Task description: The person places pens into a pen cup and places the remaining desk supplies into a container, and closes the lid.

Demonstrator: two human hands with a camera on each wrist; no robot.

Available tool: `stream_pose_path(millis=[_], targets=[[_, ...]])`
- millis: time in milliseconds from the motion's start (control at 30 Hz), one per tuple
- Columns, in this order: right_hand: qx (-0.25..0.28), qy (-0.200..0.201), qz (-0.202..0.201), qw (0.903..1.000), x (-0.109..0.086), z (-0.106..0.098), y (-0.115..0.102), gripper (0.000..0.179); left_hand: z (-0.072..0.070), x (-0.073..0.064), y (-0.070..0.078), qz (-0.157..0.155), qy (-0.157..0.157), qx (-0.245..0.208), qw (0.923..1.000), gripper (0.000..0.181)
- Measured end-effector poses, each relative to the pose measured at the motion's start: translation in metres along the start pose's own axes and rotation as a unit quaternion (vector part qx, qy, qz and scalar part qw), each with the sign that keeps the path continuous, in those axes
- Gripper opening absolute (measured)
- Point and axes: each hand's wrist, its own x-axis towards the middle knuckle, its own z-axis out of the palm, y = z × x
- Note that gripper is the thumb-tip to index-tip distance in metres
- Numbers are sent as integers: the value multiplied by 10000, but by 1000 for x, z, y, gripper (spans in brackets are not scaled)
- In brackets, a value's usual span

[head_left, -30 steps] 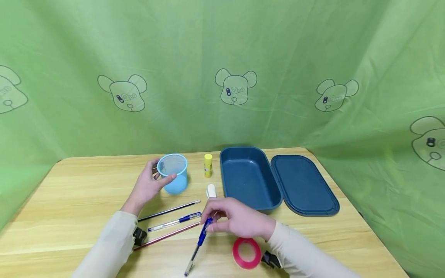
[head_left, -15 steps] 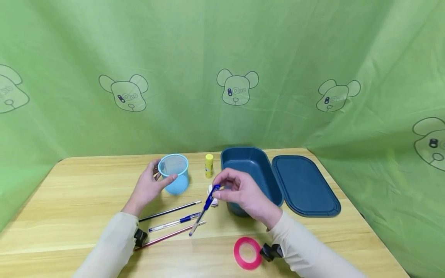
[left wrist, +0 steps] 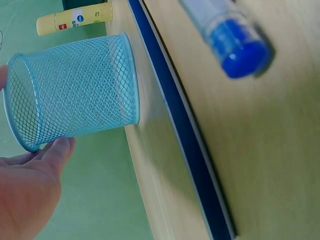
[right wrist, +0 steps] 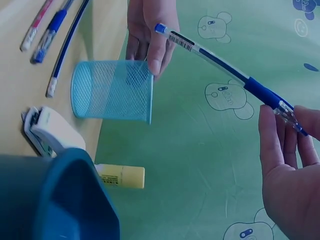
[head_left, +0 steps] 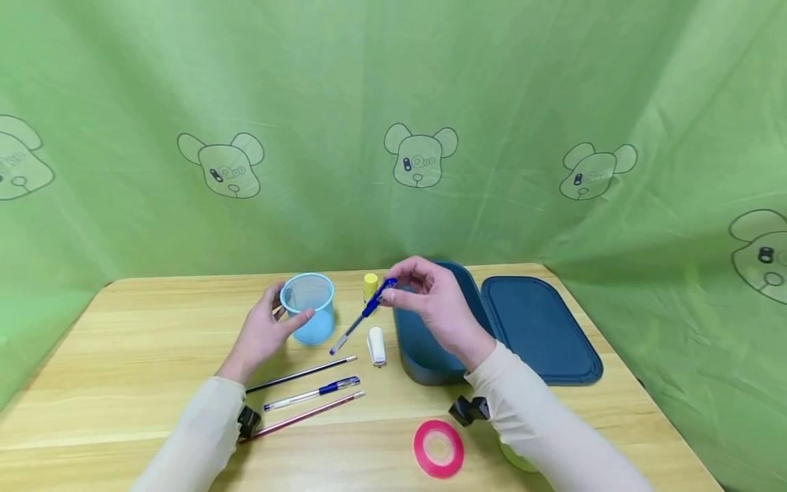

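Observation:
My left hand [head_left: 261, 335] holds the light blue mesh pen cup [head_left: 315, 331] near its rim, thumb on one side and fingers on the other. The cup stands upright on the table. In the air to its right, my right hand [head_left: 439, 307] pinches a clear ballpoint pen [right wrist: 217, 62] with a blue grip by its clicker end. That pen slants, its other end pointing down and left towards the cup. On the table before the cup lie a dark pencil [head_left: 301, 373], a second blue-grip pen [head_left: 313, 393] and a red pencil [head_left: 307, 415].
A white stapler [head_left: 376, 347] and a yellow glue stick [right wrist: 125, 176] stand between the cup and a dark blue box [head_left: 424, 372]. The box's lid [head_left: 541, 328] lies to its right. Nearer are a pink tape roll [head_left: 421, 448] and a yellow-green thing [head_left: 518, 459] partly under my right sleeve.
My right hand has lifted the pen off the near table and carried it up and away from me, to beside the cup. My left hand stays at the cup.

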Motion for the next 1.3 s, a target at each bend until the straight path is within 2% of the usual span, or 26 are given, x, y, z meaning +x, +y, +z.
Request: stream_pose_path(millis=[333,533,867,1067,1300], targets=[[136,569,-365,9976,23,0,-7,21,0,0,0,-9,-35,74,10000,89],[16,771,-461,9960,39,5,-9,22,-1,0,-2,25,-42,49,10000,89],[166,1022,-192,9944,55,16,2,21,-1,-1,-2,104,-40,32,9999,88],[382,1145,-59,9927,63,19,10,23,-1,-2,-2,9,-106,49,9999,89],[236,1165,75,9929,74,27,25,23,-2,0,-3,21,-99,68,9999,88]])
